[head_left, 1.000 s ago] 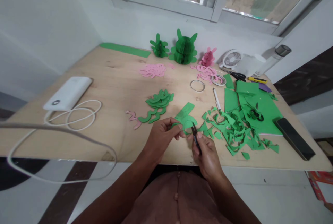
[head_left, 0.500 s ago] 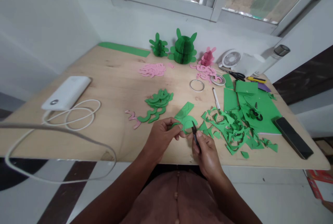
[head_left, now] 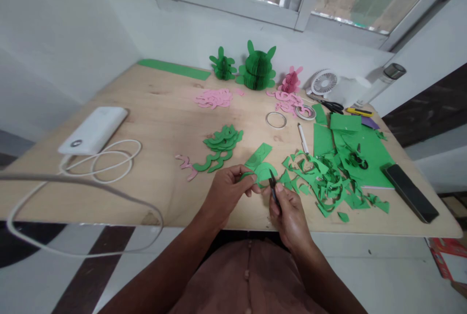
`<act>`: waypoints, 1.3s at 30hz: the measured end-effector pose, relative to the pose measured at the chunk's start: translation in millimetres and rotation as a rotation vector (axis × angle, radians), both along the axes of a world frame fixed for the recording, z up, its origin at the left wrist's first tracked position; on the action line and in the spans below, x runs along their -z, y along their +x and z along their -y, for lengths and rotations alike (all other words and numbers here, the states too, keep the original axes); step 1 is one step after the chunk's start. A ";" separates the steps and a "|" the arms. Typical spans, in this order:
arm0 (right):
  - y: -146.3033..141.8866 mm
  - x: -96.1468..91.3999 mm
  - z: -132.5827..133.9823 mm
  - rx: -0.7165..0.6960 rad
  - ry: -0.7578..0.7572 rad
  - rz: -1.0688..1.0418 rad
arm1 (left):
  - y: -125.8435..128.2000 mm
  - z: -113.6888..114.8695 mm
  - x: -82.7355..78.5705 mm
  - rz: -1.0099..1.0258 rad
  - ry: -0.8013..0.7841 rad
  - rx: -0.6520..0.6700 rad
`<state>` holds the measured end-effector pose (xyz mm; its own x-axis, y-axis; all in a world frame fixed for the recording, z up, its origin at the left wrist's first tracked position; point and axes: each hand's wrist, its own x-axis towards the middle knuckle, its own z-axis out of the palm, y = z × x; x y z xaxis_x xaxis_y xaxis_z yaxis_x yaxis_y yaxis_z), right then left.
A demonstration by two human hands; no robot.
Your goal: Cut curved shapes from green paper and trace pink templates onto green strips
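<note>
My left hand pinches a curved piece of green paper near the table's front edge. In my right hand is a small dark-bladed pair of scissors, its tips at the paper's curved edge; my fingers hide the handles. Just beyond lies a green paper strip with drawn outlines. Left of it rests a pile of wavy green cutouts, with pink cutouts beside. Green paper scraps are heaped to the right of my right hand.
A power bank with a looped white cable stands at left. Green paper figures line the wall. A white pen, tape rolls, a small fan, a box cutter and a phone are toward the right.
</note>
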<state>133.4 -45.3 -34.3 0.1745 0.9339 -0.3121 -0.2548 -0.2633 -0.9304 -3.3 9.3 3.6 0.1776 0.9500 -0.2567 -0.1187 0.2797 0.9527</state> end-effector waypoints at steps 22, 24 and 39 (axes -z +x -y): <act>-0.2 0.3 0.4 0.015 0.004 -0.006 | 1.0 0.5 -1.3 0.009 -0.018 -0.005; -0.3 -0.1 0.1 0.014 0.004 -0.001 | 1.2 0.5 -1.7 0.006 -0.017 -0.003; -1.2 -2.0 -0.3 0.024 0.010 0.052 | 1.0 1.3 -2.9 -0.005 -0.013 0.005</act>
<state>132.2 -45.0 -32.3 0.2129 0.9321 -0.2929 -0.2120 -0.2486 -0.9451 -2.3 8.1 6.6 0.1811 0.9458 -0.2696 -0.1124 0.2923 0.9497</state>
